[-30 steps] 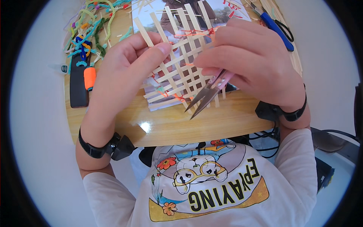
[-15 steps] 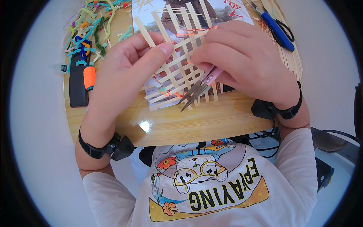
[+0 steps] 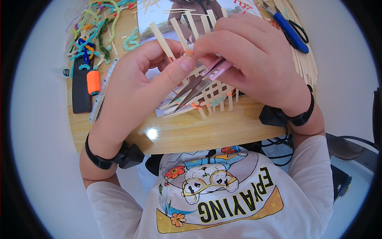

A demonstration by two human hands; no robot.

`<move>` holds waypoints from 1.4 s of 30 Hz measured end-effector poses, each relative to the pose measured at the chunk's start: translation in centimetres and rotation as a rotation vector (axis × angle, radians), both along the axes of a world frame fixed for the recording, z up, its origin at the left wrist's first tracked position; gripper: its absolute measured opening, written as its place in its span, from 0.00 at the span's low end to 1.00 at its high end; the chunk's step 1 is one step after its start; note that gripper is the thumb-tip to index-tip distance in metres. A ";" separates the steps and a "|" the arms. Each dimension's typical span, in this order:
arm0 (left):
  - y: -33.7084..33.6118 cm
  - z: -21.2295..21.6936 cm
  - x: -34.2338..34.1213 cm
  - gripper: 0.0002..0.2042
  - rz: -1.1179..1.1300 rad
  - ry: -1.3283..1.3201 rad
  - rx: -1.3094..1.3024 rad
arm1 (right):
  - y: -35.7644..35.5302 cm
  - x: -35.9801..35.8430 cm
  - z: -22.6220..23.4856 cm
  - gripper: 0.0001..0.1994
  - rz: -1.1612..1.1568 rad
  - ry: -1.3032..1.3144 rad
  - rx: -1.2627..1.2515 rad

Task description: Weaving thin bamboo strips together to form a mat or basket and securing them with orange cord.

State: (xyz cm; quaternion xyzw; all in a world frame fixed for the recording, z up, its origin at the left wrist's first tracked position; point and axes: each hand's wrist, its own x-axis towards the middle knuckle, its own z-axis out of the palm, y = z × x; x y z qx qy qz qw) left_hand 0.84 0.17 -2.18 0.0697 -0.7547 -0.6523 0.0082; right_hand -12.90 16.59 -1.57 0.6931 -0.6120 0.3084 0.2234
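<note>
A lattice woven from pale flat strips (image 3: 215, 91), tied with orange-red thread along its edges, is gripped by my left hand (image 3: 145, 79), thumb on top and fingers beneath. My right hand (image 3: 254, 55) has thread snips (image 3: 209, 76) tucked in its palm, pink handles inside and parted blades angled down to the left across the lattice. The same hand's thumb and forefinger come together at the lattice's upper edge, beside my left thumb. Whatever they pinch is hidden behind the fingers. Bits of pale green fuzzy material (image 3: 217, 100) show on the lattice's near edge.
Colourful pipe cleaners (image 3: 104, 32) lie heaped at far left, above an orange thread spool (image 3: 93, 82), a dark oblong case (image 3: 81, 95) and a ruler (image 3: 104, 85). A printed sheet (image 3: 153, 20) lies under the lattice. Far right are a blue-handled tool (image 3: 292, 34) and loose strips (image 3: 308, 67).
My right hand has shifted left, bringing its fingertips close to my left thumb. The lattice has tilted and moved slightly right, and the snips have swung left. The ruler has come into view.
</note>
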 end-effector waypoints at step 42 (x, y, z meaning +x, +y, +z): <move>-0.1 0.6 0.0 0.08 0.114 0.025 -0.001 | 2.7 1.0 4.2 0.16 -0.158 -0.015 0.161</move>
